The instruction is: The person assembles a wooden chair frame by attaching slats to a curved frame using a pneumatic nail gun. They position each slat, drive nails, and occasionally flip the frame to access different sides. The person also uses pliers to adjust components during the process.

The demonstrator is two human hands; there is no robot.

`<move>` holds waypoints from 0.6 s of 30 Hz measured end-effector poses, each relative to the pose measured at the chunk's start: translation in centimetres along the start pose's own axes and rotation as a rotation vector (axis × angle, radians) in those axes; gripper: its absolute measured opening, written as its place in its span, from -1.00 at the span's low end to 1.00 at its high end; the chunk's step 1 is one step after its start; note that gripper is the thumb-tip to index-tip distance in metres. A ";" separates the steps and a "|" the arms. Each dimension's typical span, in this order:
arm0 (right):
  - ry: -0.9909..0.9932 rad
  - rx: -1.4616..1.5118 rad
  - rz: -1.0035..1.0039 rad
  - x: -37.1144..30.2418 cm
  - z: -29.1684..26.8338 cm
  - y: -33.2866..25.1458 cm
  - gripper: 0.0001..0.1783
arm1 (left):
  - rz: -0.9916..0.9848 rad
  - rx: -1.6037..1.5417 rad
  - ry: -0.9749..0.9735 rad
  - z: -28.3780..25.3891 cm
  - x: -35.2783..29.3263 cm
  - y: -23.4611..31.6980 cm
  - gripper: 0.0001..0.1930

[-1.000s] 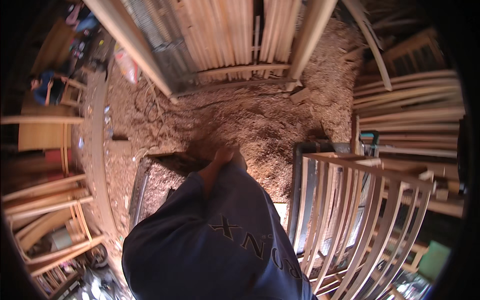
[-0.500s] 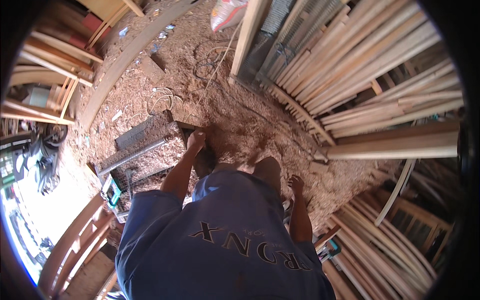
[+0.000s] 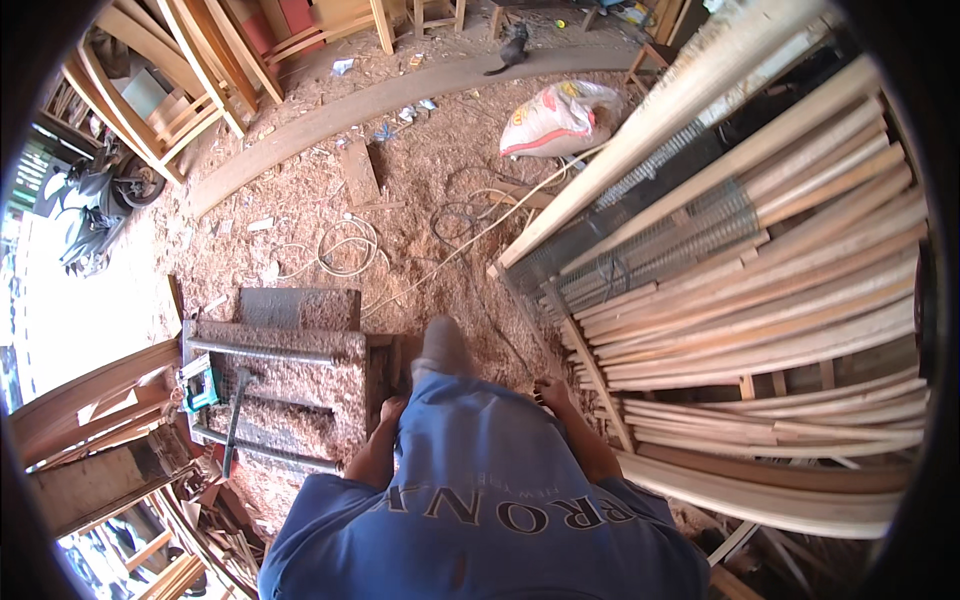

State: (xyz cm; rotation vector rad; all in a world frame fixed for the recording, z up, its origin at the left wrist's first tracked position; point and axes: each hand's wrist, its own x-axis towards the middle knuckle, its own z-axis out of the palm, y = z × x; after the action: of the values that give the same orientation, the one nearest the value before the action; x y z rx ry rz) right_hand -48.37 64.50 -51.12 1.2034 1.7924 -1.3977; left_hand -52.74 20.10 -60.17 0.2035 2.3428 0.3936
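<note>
My left hand (image 3: 392,408) hangs by the left side of my blue shirt, close to the right edge of a low work table (image 3: 350,352) covered in shavings. Its fingers are partly hidden and I cannot make out their pose. Out to the right of my body, my right hand (image 3: 551,391) hangs above the shavings with fingers loosely apart and nothing visible in them. On the table lie a metal bar (image 3: 265,351) and a long-handled hammer-like tool (image 3: 236,425). A teal and white device (image 3: 199,383) sits at the table's left end.
Wood shavings cover the floor. Stacked timber strips (image 3: 740,310) fill the right side. Ahead lie a coiled pale hose (image 3: 348,246), a white sack (image 3: 560,120) and a curved plank (image 3: 300,127). A dark cat (image 3: 514,46) sits at the far end; a motorbike (image 3: 95,205) stands left.
My left hand has come off the table's right edge and back beside my body. My view has turned and lifted, bringing in the sack and cat. One leg is stepping forward.
</note>
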 end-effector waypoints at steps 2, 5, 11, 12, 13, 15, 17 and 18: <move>-0.049 -0.085 -0.090 2.3 -0.6 -2.5 -0.64 | -0.088 -0.205 0.064 -0.6 0.7 -0.7 -0.71; -0.061 -0.261 -0.131 6.9 -1.1 -5.4 -0.62 | -0.244 -0.401 0.031 -2.1 3.0 -0.9 -0.71; -0.141 -1.120 -0.442 18.6 0.6 -12.9 -0.68 | -0.289 -0.657 0.023 -12.0 14.6 -1.2 -0.72; -0.139 -1.144 -0.506 20.4 1.8 -15.3 -0.69 | -0.305 -0.724 0.027 -14.6 17.0 -1.6 -0.72; -0.079 -1.061 -0.485 21.2 3.0 -17.3 -0.70 | -0.321 -0.804 0.031 -17.3 19.4 -2.1 -0.72; 0.083 -0.532 -0.303 22.5 5.2 -22.6 -0.72 | -0.341 -0.948 0.056 -22.8 24.1 -3.0 -0.72; 0.196 -0.448 -0.389 24.5 7.1 -30.1 -0.69 | -0.336 -1.060 0.103 -28.5 28.8 -4.0 -0.72; 0.269 -0.450 -0.320 25.5 7.8 -34.1 -0.67 | -0.328 -1.095 0.127 -31.2 31.1 -4.4 -0.72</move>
State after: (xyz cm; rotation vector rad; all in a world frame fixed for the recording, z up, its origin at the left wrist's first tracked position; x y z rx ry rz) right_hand -90.75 63.10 -59.85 0.9229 2.4114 -0.9346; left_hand -96.93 17.08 -60.70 -0.7246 1.8960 1.4424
